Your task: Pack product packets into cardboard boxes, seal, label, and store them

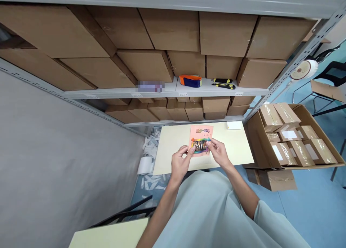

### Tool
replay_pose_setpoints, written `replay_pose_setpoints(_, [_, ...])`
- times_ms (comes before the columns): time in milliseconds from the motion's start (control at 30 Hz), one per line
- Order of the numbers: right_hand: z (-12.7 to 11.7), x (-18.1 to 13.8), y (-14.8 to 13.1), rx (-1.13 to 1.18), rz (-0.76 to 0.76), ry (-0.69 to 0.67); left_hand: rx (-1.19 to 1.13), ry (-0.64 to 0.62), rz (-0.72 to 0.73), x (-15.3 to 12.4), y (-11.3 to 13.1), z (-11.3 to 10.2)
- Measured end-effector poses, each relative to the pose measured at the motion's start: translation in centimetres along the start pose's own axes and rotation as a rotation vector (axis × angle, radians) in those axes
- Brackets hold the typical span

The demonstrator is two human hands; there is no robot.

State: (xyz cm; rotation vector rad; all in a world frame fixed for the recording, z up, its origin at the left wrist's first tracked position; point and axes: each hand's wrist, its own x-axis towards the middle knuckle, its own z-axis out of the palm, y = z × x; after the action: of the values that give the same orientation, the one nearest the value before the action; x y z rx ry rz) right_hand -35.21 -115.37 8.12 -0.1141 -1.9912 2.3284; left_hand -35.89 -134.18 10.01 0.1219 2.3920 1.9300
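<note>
While the left hand [180, 163] and right hand [220, 153] are clamped on opposite side edges of a pink printed booklet [200, 144], the booklet is over the cream desk [171, 141]; contact with the surface cannot be told. Right of desk: open carton [255, 147] containing smaller taped boxes [297, 152], several with white labels [288, 134]. Far side: metal shelf [208, 93] holding cardboard boxes [227, 33] and two yellow-black utility knives [223, 86].

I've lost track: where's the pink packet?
Head view, just right of centre: left hand and right hand hold the pink packet over the cream table.
</note>
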Motion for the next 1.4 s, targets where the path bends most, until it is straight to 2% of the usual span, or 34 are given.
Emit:
replay_pose_setpoints(100, [0.0,-0.1,0.0,-0.023,0.013,0.030,0.000,0.022,-0.006,0.2,-0.4,-0.1])
replay_pose_setpoints(233, [0.8,-1.6,-1.4,-0.126,-0.049,0.287,-0.001,0.134,-0.043,0.9,-1.1,-0.8])
replay_pose_setpoints(267, [1.2,-2.2,-1.7,-0.156,-0.065,0.314,0.014,0.169,-0.034,1.0,-1.1,-0.9])
replay_pose_setpoints(333, [2.3,-3.1,-2.0,-0.187,-0.065,0.246,0.074,0.231,0.027,0.9,-1.0,-0.8])
replay_pose_setpoints(433, [4.2,-3.9,-1.7,-0.167,-0.043,0.109,0.196,0.272,0.204,0.1,-0.7,0.0])
replay_pose_setpoints(567, [5.6,-3.7,-1.2,-0.121,-0.050,0.122,0.325,0.262,0.446,-1.5,-0.5,1.5])
replay_pose_setpoints(700, [4.3,-2.8,-1.7,-0.059,-0.033,0.159,0.422,0.159,0.547,-2.1,-0.1,1.4])
replay_pose_setpoints(767, [3.2,-2.4,-2.0,-0.039,-0.014,0.133,0.419,0.162,0.499,-1.7,0.3,0.5])
replay_pose_setpoints(867, [2.0,-2.3,-2.5,-0.011,0.019,0.065,0.327,0.216,0.298,-0.5,0.6,-1.5])
replay_pose_setpoints(1000, [1.8,-2.6,-2.8,0.014,0.036,0.035,0.081,0.009,0.021,0.5,0.9,-2.9])
replay_pose_setpoints(1067, [1.9,-2.4,-2.6,0.019,0.042,0.041,-0.016,-0.025,-0.042,0.4,1.0,-2.9])
replay_pose_setpoints(1200, [2.2,-1.7,-1.6,0.044,0.063,0.076,-0.031,0.058,-0.028,-0.2,1.0,-2.4])
replay_pose_setpoints(1333, [2.4,-2.0,-1.4,-0.018,-0.004,0.264,0.073,0.178,0.035,0.1,0.8,-2.4])
replay_pose_setpoints(1400, [2.9,-2.6,-1.6,-0.086,-0.036,0.271,0.119,0.241,0.075,0.3,0.6,-2.5])
